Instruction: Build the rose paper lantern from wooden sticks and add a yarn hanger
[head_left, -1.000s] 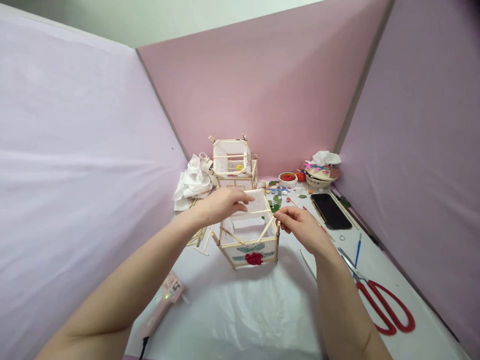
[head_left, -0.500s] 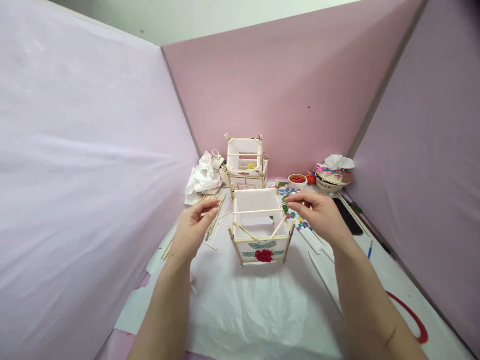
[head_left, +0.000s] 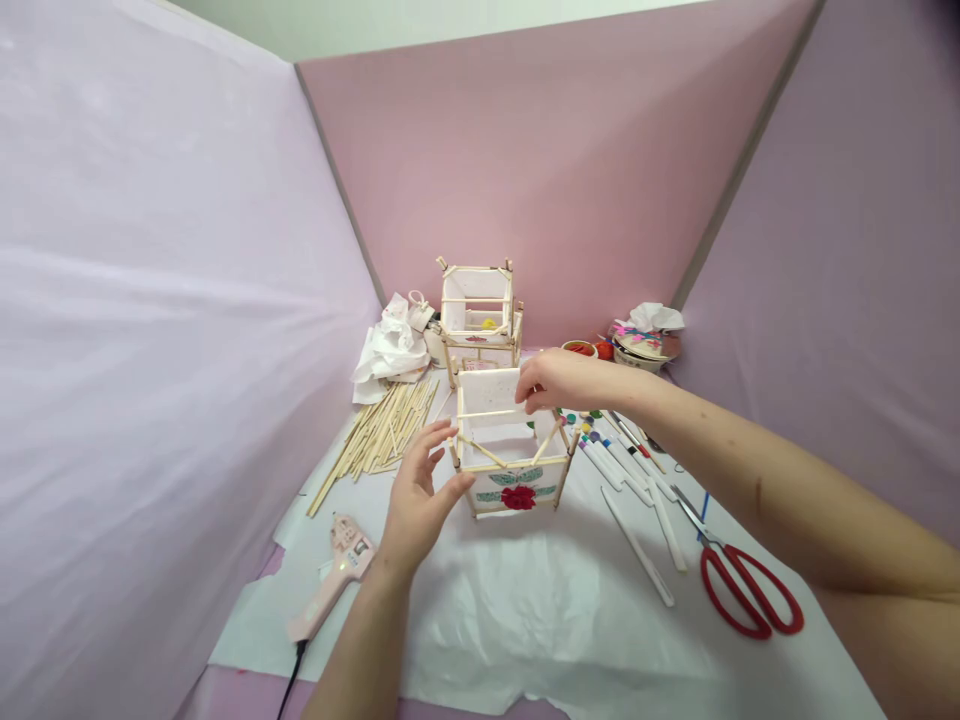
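Stick-framed box (head_left: 517, 492) | open side up, I judge for reach | left hand (head_left: 420, 495): spread beside near-left corner | right hand (head_left: 551, 379): curled, grip I cannot tell

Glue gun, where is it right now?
In the head view, the pink glue gun lies at the lower left, left of the left forearm and nearer the camera than the wooden sticks.

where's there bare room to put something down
The white sheet is bare in front of the flower frame, from the left forearm across to the white rod. It is crowded right of the frame, with pens, and left, with sticks and, farther back, tissue.
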